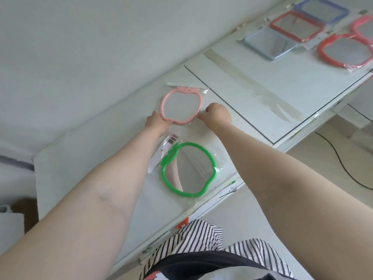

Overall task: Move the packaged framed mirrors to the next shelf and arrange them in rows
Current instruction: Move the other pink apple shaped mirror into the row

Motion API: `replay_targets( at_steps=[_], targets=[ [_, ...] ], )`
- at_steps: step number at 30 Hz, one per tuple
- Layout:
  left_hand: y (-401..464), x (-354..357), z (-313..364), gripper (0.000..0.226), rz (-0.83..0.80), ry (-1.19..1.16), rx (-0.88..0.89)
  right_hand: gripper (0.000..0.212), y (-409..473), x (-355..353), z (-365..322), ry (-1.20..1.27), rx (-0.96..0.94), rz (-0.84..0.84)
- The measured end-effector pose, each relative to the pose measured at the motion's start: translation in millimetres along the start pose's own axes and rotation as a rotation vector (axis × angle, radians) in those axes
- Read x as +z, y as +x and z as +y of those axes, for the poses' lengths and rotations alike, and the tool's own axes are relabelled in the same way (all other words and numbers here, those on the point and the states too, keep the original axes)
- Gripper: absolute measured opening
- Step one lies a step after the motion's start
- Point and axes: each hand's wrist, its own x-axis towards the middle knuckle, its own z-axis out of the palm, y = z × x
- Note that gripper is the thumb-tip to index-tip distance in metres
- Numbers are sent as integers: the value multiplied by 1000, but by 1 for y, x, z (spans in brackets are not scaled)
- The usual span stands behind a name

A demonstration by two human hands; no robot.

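Note:
A pink apple-shaped mirror point(180, 106) in clear packaging lies flat on the near white shelf point(84, 158), close to the back wall. My left hand point(156, 122) grips its lower left rim. My right hand point(217, 116) pinches the plastic wrap at its right side. A green apple-shaped mirror point(187, 170) in a clear bag lies just in front of it, between my forearms. On the shelf to the right point(262, 81) lie several packaged mirrors: a pale blue square one point(268, 44), a red square one point(296, 25), a blue square one point(321, 9) and a red apple-shaped one point(345, 51).
A strip of tape point(252, 85) runs across the right shelf. A seam point(226, 104) splits the two shelves. An orange object point(181, 224) pokes out under the shelf's front edge. A black cable point(343, 164) trails on the floor at right.

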Motion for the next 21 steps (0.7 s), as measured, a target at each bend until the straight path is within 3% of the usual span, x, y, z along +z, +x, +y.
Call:
replay_targets(
  at_steps=[1, 4, 8, 10, 13, 17, 21],
  targets=[
    [5, 2, -1, 52, 28, 3, 1, 25, 2, 3, -2, 21, 3, 11],
    [12, 6, 2, 43, 109, -44, 48, 15, 8, 13, -5, 79, -13, 19],
    [9, 8, 3, 14, 198, -247, 24, 30, 3, 13, -2, 269, 10, 30],
    [12, 7, 2, 32, 196, -420, -33, 41, -2, 3, 1, 414, 31, 25],
    [4, 3, 16, 39, 76, -632, -23, 46, -9, -18, 3, 617, 56, 49],
    [-22, 7, 50, 27, -135, -816, 52, 47, -25, -54, 8, 997, 147, 66],
    [-53, 15, 84, 22, -283, -981, 36, 48, -47, -94, 25, 1124, 212, 133]
  ],
)
